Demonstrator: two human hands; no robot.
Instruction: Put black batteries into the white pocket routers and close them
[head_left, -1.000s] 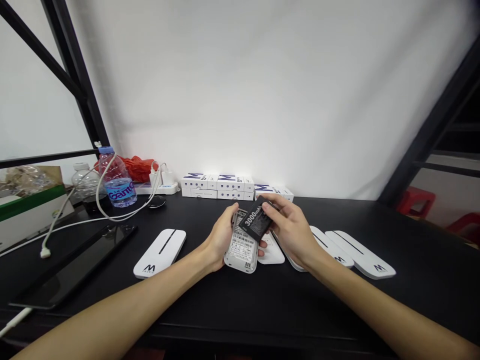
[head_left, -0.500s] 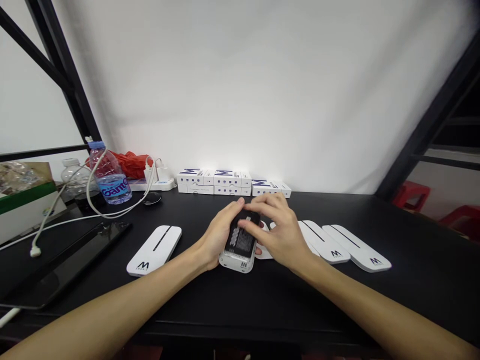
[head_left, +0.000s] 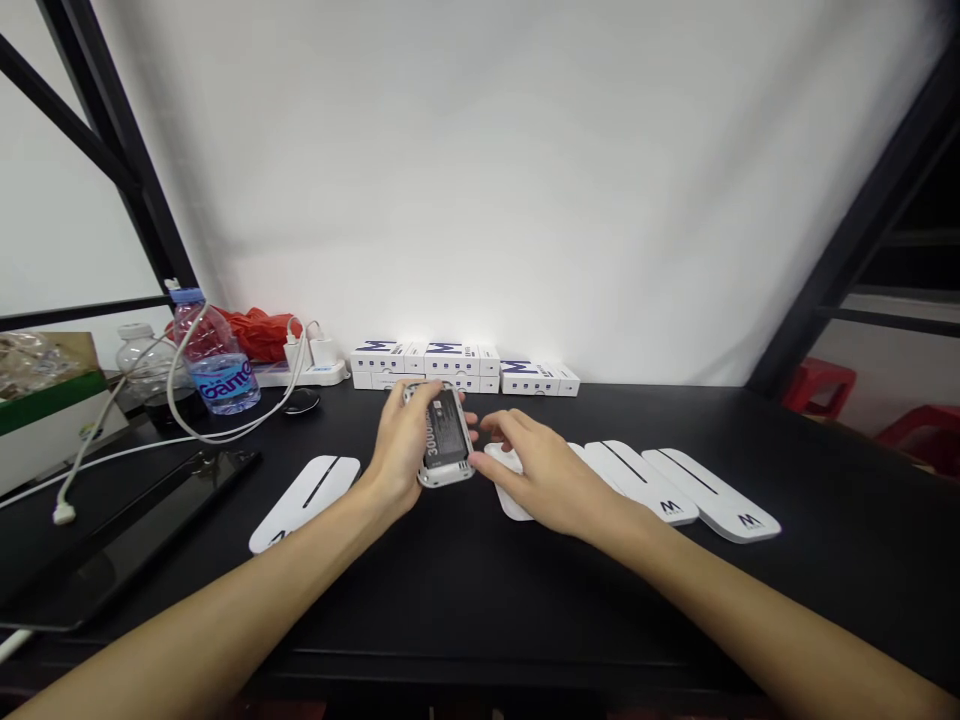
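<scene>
My left hand (head_left: 396, 447) is closed around a white pocket Wi-Fi router (head_left: 448, 474), held tilted above the table. Its back is uncovered, and a black battery (head_left: 445, 428) printed with "3000" sits inside. To the right, my right hand (head_left: 541, 470) has its fingers apart and holds nothing; its thumb tip is close to the router's lower right corner. Under that hand lies a white back cover (head_left: 510, 503), partly hidden by the fingers. Further right are two white routers, a nearer router (head_left: 645, 485) and an outer router (head_left: 712, 495). Left of my forearm rests another white router (head_left: 306, 500).
White boxes (head_left: 461, 358) stand stacked against the wall, with another box group (head_left: 540, 378) beside them. At left are a black tablet (head_left: 127, 540), a water bottle (head_left: 225, 370), a power strip (head_left: 319, 374) and white cables (head_left: 217, 436). A black table (head_left: 480, 590) carries everything.
My left hand has moved the router up and to the left. My right hand has come off the battery, its fingers now spread above the white cover.
</scene>
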